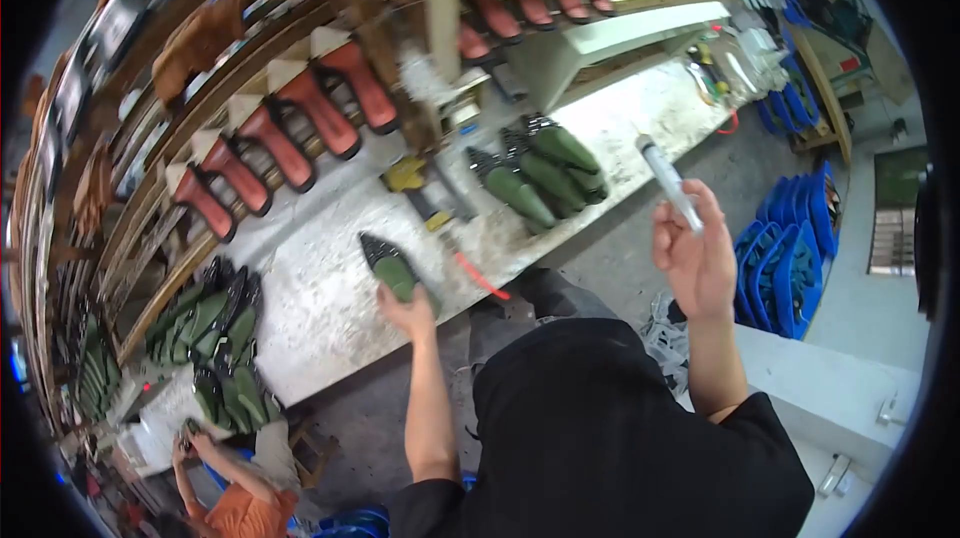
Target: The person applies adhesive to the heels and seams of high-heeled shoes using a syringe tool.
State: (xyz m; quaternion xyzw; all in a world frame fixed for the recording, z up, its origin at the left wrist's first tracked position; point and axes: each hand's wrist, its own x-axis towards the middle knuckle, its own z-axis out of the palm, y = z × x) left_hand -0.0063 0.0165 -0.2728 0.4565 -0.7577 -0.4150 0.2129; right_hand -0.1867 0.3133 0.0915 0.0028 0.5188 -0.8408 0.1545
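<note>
My left hand (408, 314) grips the rear end of a pointed shoe piece (393, 272), green in the middle with a glossy black toe, over the white worktable (320, 328). The toe points away from me. Raised to the right, my right hand (697, 263) is closed around a translucent syringe-like tube (664, 174), its narrow tip pointing up and away from the shoe piece. Several more green-and-black shoe pieces (540, 178) lie in a group on the table between my hands. A yellow-and-black tool (408, 176) rests beyond the shoe piece in my left hand.
Racks hold several reddish shoe pieces (318, 116) behind the table. More green shoe pieces (205, 323) are piled at the left. A person in an orange top (245, 513) works at lower left. An orange-red strip (482, 276) crosses the table edge. Blue bins (785, 273) stand at right.
</note>
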